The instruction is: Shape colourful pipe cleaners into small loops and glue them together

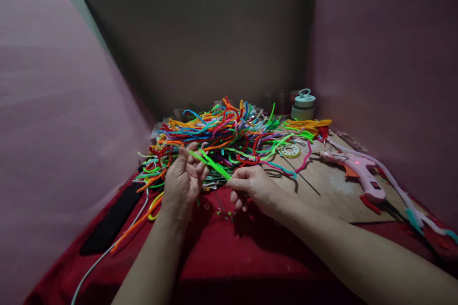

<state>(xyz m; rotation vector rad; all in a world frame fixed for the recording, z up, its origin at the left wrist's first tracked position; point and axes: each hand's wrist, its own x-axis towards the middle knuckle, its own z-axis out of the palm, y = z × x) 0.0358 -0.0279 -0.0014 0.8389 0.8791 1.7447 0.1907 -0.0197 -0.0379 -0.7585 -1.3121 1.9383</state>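
Between my two hands stretches a bright green pipe cleaner (214,166), which looks doubled along its length. My left hand (186,171) is closed on its upper left end, thumb and forefinger pinching, the palm turned partly up. At the lower right end, my right hand (252,186) pinches it between thumb and forefinger, with the other fingers curled beneath. Just behind both hands lies a large tangled heap of pipe cleaners (214,126) in many colours. Small green scraps (219,211) lie on the red cloth (243,252) below my hands.
A pink glue gun (367,171) with a glowing red light rests on a wooden board (336,200) at the right. Near it are a ring-shaped spool (289,151) and a thin dark rod (304,178). A lidded bottle (303,105) stands behind. A black flat object (110,224) and white cable (107,252) lie left.
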